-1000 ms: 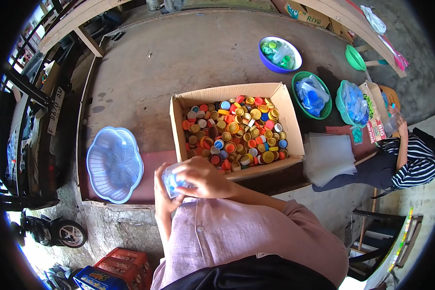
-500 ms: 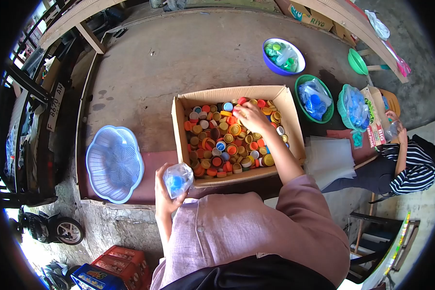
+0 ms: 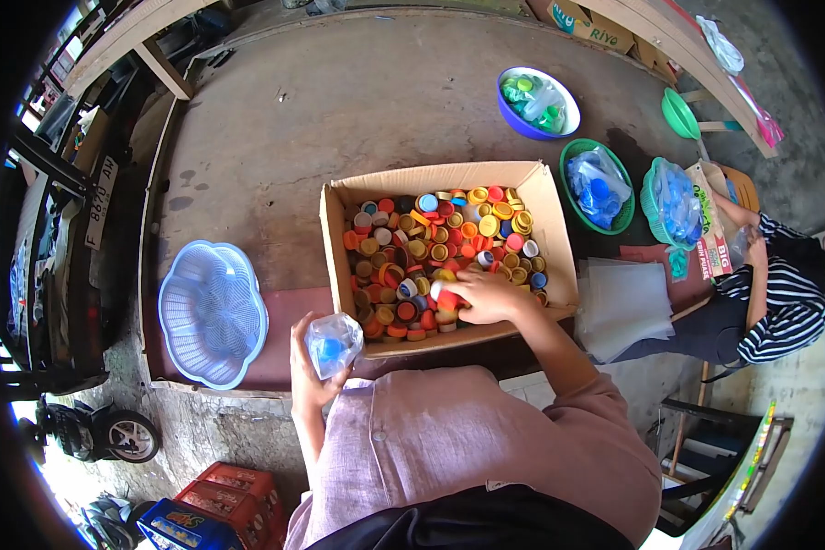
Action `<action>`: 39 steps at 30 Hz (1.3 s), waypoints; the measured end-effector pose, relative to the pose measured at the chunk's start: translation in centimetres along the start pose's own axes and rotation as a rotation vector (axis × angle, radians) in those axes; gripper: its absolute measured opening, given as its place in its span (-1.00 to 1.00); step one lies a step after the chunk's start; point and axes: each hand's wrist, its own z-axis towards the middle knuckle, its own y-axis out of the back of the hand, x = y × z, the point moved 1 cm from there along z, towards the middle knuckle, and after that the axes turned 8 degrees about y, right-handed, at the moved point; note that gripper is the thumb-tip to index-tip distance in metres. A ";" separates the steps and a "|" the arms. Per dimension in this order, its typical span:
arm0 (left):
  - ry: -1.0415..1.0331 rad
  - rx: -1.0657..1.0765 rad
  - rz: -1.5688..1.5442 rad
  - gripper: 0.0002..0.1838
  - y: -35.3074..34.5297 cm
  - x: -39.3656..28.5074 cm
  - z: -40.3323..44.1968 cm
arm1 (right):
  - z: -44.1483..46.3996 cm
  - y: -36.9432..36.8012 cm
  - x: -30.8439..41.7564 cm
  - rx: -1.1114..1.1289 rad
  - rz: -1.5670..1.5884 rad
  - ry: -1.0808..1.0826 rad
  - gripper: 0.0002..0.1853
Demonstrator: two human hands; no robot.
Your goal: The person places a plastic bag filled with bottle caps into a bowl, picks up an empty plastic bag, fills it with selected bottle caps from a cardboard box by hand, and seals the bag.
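Observation:
My left hand (image 3: 309, 378) is closed around a clear plastic bag (image 3: 346, 332) with a blue bottle cap (image 3: 330, 350) inside, just off the box's near left corner. My right hand (image 3: 488, 295) reaches into the cardboard box (image 3: 559, 275), over its near middle part. Between the thumb and fingers of that hand are bottle caps (image 3: 438, 291), one white and one red; the exact number is hard to make out. Loose bottle caps (image 3: 417, 247) in red, orange, yellow, white and blue cover the bottom of the box.
Left of the box lies a pale blue plastic basket (image 3: 213, 312). To the right stand a purple bowl (image 3: 529, 126), a green basket (image 3: 629, 213) and a teal basket (image 3: 655, 225), all with bagged caps. Clear plastic sheets (image 3: 621, 307) lie near a co-worker in a striped sleeve (image 3: 779, 293).
My right hand has come from the far side of the caps toward the near side and now pinches caps there. My left hand keeps its hold on the bag.

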 end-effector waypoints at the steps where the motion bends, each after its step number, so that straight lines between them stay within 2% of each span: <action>1: 0.003 0.004 0.002 -0.14 0.0 0.0 0.0 | -0.6 0.9 0.1 0.171 0.113 0.035 -0.46; 2: 0.000 0.007 0.004 -0.14 0.1 0.0 0.1 | -0.9 1.7 -0.6 0.168 0.227 0.135 -0.57; 4: -0.023 0.006 -0.004 -0.14 0.2 -0.2 0.2 | -1.3 4.6 -1.4 0.175 0.558 -0.032 -0.65; 6: -0.025 0.002 -0.002 -0.13 0.2 -0.2 0.2 | 0.9 3.1 -7.7 -0.297 0.456 0.042 -0.80; 8: -0.026 -0.004 -0.003 -0.13 0.2 -0.3 0.1 | 2.7 3.7 -9.5 -0.626 -0.042 -0.317 -0.88; 9: -0.027 -0.003 0.000 -0.13 0.2 -0.2 0.1 | 3.5 3.6 -9.6 -0.627 -0.046 -0.317 -0.88; 11: -0.026 -0.005 0.003 -0.12 0.3 -0.2 0.0 | 4.8 3.3 -9.7 -0.526 -0.412 -0.590 -0.92; 14: -0.021 -0.015 -0.015 -0.12 0.4 -0.1 -0.1 | 5.9 2.3 -10.3 -0.461 -0.559 -0.622 -0.91; 16: -0.012 -0.018 -0.017 -0.12 0.3 -0.3 -0.1 | 6.0 1.9 -10.4 -0.505 -0.516 -0.635 -0.93; 19: -0.025 -0.004 -0.035 -0.12 0.3 -0.1 0.0 | 5.2 1.9 -10.2 -0.499 -0.498 -0.626 -0.85; 21: -0.033 -0.012 -0.030 -0.13 0.3 0.0 0.0 | 4.0 2.2 -10.3 -0.555 -0.255 -0.477 -0.70; 22: -0.037 -0.016 -0.024 -0.13 0.3 0.0 0.0 | 3.4 2.1 -10.7 -0.557 -0.257 -0.475 -0.70; 24: -0.041 -0.014 -0.021 -0.13 0.4 -0.1 0.1 | 2.5 1.6 -11.3 -0.819 -0.017 -0.230 -0.62; 26: -0.045 -0.011 -0.017 -0.14 0.5 -0.1 0.1 | 1.8 2.0 -10.2 -0.811 0.105 -0.213 -0.59; 28: -0.043 -0.004 -0.016 -0.14 0.5 -0.1 0.1 | 1.5 1.7 -10.1 -1.039 0.682 0.001 -0.66; 29: -0.046 -0.003 -0.018 -0.14 0.4 0.0 0.1 | 1.5 1.6 -9.6 -1.078 1.053 0.160 -0.66; 30: -0.054 -0.004 -0.014 -0.14 0.4 0.0 0.1 | 0.9 1.6 -9.1 -1.101 1.217 0.162 -0.65; 32: -0.066 -0.002 -0.010 -0.14 0.4 -0.1 0.2 | 0.2 1.5 -8.2 -1.060 1.559 0.301 -0.64; 33: -0.069 -0.005 -0.011 -0.15 0.4 -0.2 0.2 | 0.0 1.3 -7.7 -1.063 1.558 0.301 -0.64; 35: -0.075 -0.005 -0.010 -0.15 0.5 -0.3 0.1 | -0.2 0.9 -6.8 -1.067 1.872 0.483 -0.63; 36: -0.079 0.001 -0.005 -0.15 0.6 -0.2 0.1 | -0.2 0.7 -6.6 -1.071 1.872 0.488 -0.63; 38: -0.088 0.006 0.004 -0.16 0.8 -0.3 0.2 | -0.1 0.8 -5.5 -1.100 1.770 0.324 -0.62; 39: -0.082 0.018 0.007 -0.16 0.9 -0.3 0.2 | 0.3 0.6 -4.6 -1.187 1.366 0.136 -0.60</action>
